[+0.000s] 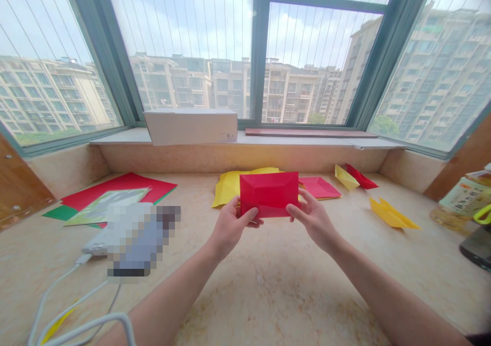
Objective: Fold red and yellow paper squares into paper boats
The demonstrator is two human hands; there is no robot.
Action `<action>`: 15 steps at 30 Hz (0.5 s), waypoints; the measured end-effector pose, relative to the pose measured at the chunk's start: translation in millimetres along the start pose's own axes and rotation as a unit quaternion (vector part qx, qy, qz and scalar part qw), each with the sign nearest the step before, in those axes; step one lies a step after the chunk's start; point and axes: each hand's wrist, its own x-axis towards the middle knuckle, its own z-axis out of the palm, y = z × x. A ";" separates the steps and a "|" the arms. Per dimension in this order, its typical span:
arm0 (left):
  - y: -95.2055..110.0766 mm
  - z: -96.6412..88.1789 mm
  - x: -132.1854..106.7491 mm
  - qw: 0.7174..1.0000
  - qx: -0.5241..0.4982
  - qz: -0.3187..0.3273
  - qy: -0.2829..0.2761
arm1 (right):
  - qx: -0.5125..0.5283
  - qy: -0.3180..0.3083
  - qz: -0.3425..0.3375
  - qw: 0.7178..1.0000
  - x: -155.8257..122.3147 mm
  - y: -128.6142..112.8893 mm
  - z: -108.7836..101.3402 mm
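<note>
A folded red paper (269, 192) is held up off the counter between my two hands, its broad face toward me with faint crease lines. My left hand (236, 223) grips its lower left corner, thumb in front and fingers behind. At the lower right corner, my right hand (311, 213) pinches it the same way. Behind the red paper lie yellow paper sheets (226, 187), partly hidden by it. A pinkish-red folded paper (322, 186) rests just beyond my right hand.
To the right sit a pale yellow folded boat (346, 178), a red one (362, 177) and an orange-yellow folded paper (393, 215). A bottle (460, 198) stands far right. At left are red sheets (126, 185), a blurred-out device (141, 244) and white cables (57, 274). A white box (192, 127) is on the sill.
</note>
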 end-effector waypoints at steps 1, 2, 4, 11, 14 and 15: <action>-0.3 0.3 -0.1 1.000 0.007 0.003 -0.005 | -0.011 -0.005 0.005 1.000 0.6 -0.2 -0.8; -0.4 0.7 -0.4 1.000 0.012 0.003 -0.009 | -0.021 -0.006 0.007 1.000 1.3 -0.3 -1.6; -0.1 1.6 -1.4 1.000 0.016 0.002 -0.019 | -0.025 0.002 0.006 1.000 2.7 -0.4 -2.8; 5.1 1.4 -3.8 0.999 0.037 -0.002 -0.029 | 0.071 -0.047 0.051 0.995 2.9 -1.7 -3.3; 4.9 0.1 -3.2 0.999 0.043 0.005 -0.028 | 0.074 -0.072 0.054 0.993 2.0 -1.5 -4.4; 4.2 -0.2 -3.0 0.999 0.046 0.007 -0.027 | 0.067 -0.076 0.055 0.993 1.9 -1.3 -5.0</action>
